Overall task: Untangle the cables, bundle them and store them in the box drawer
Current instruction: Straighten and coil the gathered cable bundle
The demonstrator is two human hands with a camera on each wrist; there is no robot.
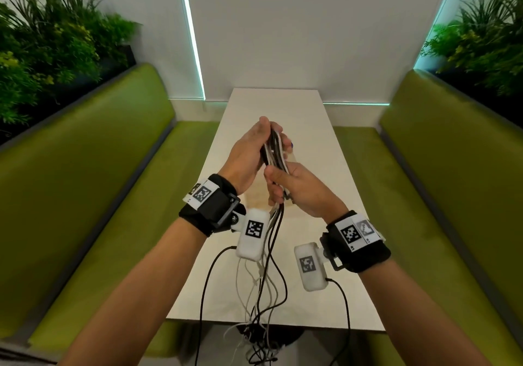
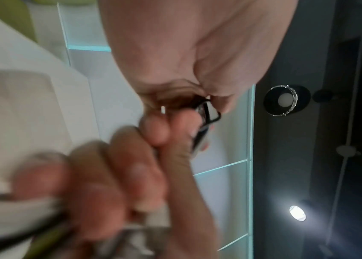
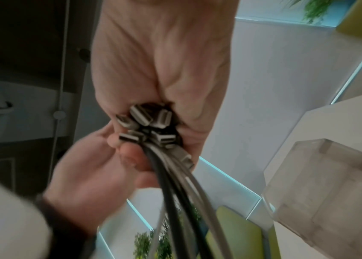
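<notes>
A bundle of black and white cables (image 1: 274, 150) is held upright above the white table (image 1: 325, 195). My left hand (image 1: 270, 139) grips its upper, folded part, and my right hand (image 1: 276, 193) grips it just below. In the right wrist view several USB plugs (image 3: 148, 122) stick out of my right hand's (image 3: 182, 135) fist, with the left hand (image 3: 91, 173) beside it. Loose cable ends (image 1: 268, 286) hang down past the table's near edge into a tangle (image 1: 256, 334). A translucent box (image 3: 330, 189) stands on the table; no drawer can be made out. The left wrist view is blurred, showing a black cable loop (image 2: 209, 115) in my left hand (image 2: 200, 99).
Green upholstered benches (image 1: 93, 184) run along both sides of the narrow table. Plants (image 1: 48, 54) stand behind each backrest. A white wall with lit strips (image 1: 192, 40) closes the far end. Black wires (image 1: 206, 280) trail from the wrist cameras.
</notes>
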